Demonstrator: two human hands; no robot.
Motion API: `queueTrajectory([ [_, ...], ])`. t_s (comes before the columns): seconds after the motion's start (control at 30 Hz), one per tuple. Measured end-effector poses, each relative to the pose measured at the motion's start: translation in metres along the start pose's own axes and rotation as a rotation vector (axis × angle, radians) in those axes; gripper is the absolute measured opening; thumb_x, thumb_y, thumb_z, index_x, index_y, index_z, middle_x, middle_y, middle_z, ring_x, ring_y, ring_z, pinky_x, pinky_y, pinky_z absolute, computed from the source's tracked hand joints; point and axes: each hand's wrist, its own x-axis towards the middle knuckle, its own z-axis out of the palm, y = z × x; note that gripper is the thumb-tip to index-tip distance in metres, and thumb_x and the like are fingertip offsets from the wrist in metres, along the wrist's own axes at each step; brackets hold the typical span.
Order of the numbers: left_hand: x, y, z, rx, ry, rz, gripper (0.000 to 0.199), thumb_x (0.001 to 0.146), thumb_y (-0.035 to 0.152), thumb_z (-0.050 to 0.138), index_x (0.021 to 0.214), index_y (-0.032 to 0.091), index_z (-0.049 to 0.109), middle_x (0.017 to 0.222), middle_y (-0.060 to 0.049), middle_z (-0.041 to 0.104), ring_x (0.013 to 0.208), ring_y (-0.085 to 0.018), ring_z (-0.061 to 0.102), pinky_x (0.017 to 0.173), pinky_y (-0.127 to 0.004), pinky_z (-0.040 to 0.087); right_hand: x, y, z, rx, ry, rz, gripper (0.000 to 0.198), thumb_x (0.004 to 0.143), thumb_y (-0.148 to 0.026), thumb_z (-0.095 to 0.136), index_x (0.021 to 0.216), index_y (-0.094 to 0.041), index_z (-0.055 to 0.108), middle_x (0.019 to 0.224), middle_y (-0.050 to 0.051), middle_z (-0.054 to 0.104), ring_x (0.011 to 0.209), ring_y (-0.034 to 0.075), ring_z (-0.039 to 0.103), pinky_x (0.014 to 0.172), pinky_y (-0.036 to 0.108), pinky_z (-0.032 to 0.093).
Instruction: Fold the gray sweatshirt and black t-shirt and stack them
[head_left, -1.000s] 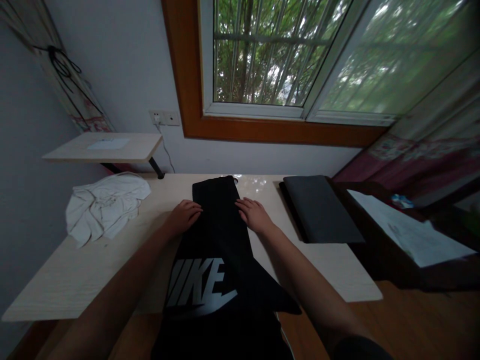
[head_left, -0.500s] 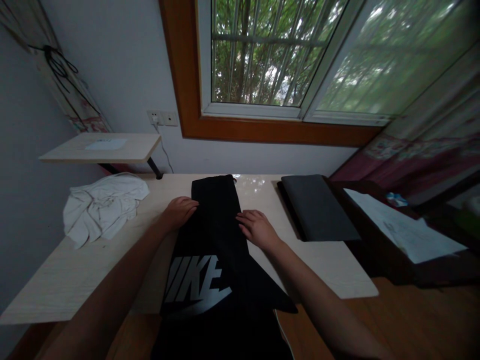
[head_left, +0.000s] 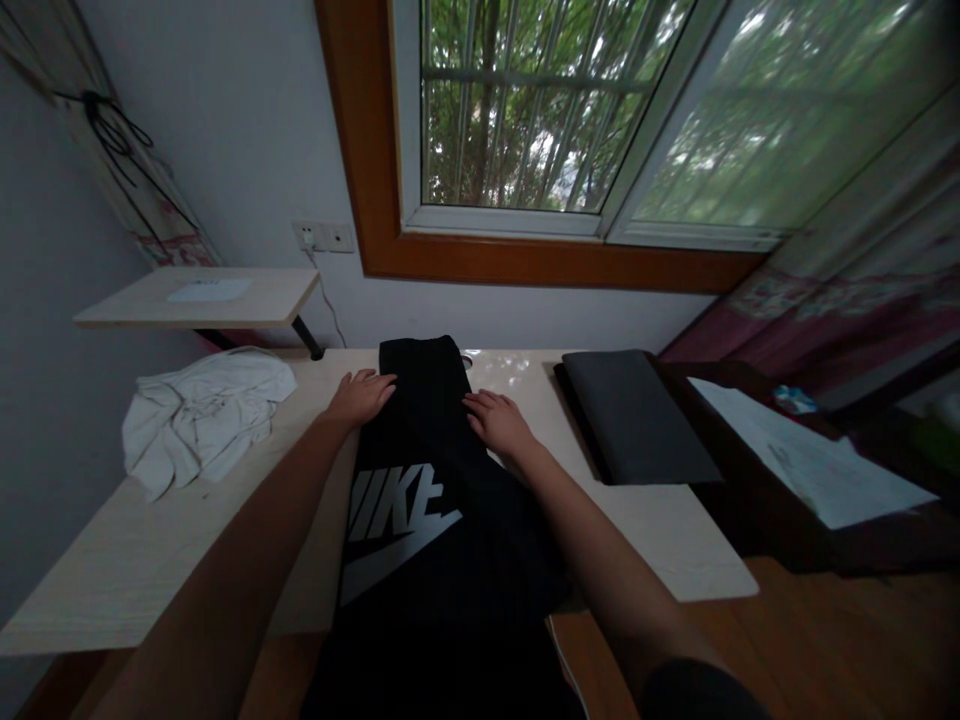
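Note:
A black garment (head_left: 420, 415) with a large pale NIKE print (head_left: 397, 500) lies lengthwise on the light wooden table (head_left: 637, 540), its near part merging with the dark area in front of my body. The first letter is partly cut off at the left edge. At the garment's left edge, my left hand (head_left: 361, 398) rests with fingers stretched out and slightly apart, fingertips on the cloth. Opposite it, my right hand (head_left: 499, 422) touches the right edge, fingers extended over the fabric. Both thumbs are hard to make out.
A crumpled white cloth (head_left: 206, 415) lies on the left, beside a small raised shelf (head_left: 277, 300) with a paper on it. To the right is a flat dark-grey laptop-like object (head_left: 645, 415). Papers (head_left: 810, 455) lie on a dark surface farther right. A window (head_left: 547, 110) is ahead.
Both hands and the garment have shifted away from me, toward the wall. The NIKE print sits farther forward, and the pointed flap at the garment's lower right no longer sticks out.

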Motion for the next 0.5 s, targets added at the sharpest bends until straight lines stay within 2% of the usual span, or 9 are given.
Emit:
queueTrajectory([
  [0.17, -0.001, 0.003, 0.007, 0.016, 0.034, -0.024, 0.038, 0.096, 0.039, 0.050, 0.129, 0.030, 0.066, 0.127, -0.011, 0.070, 0.138, -0.031, 0.046, 0.115, -0.052, 0.031, 0.004, 0.001, 0.007, 0.013, -0.008, 0.035, 0.042, 0.099, -0.029, 0.053, 0.140, -0.028, 0.059, 0.150, 0.004, 0.056, 0.141, 0.029, 0.047, 0.115, 0.054, 0.039],
  [0.3, -0.019, 0.010, 0.012, 0.045, 0.101, 0.041, 0.039, 0.096, 0.032, 0.049, 0.133, 0.026, 0.062, 0.136, -0.011, 0.065, 0.137, -0.031, 0.047, 0.118, -0.054, 0.028, -0.007, 0.005, 0.011, 0.054, -0.023, 0.017, 0.047, 0.101, -0.033, 0.051, 0.147, -0.028, 0.052, 0.157, 0.005, 0.047, 0.147, 0.030, 0.039, 0.119, 0.058, 0.033],
  [0.43, -0.051, 0.020, 0.010, 0.085, 0.168, 0.112, 0.035, 0.097, 0.029, 0.046, 0.125, 0.021, 0.066, 0.129, -0.014, 0.064, 0.125, -0.031, 0.054, 0.112, -0.050, 0.039, -0.029, 0.010, 0.006, 0.150, -0.057, -0.050, 0.048, 0.100, -0.037, 0.054, 0.147, -0.027, 0.052, 0.157, 0.007, 0.047, 0.149, 0.030, 0.037, 0.121, 0.060, 0.030],
  [0.5, -0.068, 0.022, 0.009, 0.106, 0.117, 0.155, 0.033, 0.098, 0.029, 0.044, 0.118, 0.020, 0.069, 0.117, -0.014, 0.068, 0.116, -0.030, 0.059, 0.106, -0.048, 0.045, -0.041, 0.013, 0.001, 0.208, -0.072, -0.100, 0.045, 0.100, -0.036, 0.056, 0.144, -0.028, 0.056, 0.154, 0.007, 0.051, 0.148, 0.030, 0.039, 0.120, 0.060, 0.031],
])
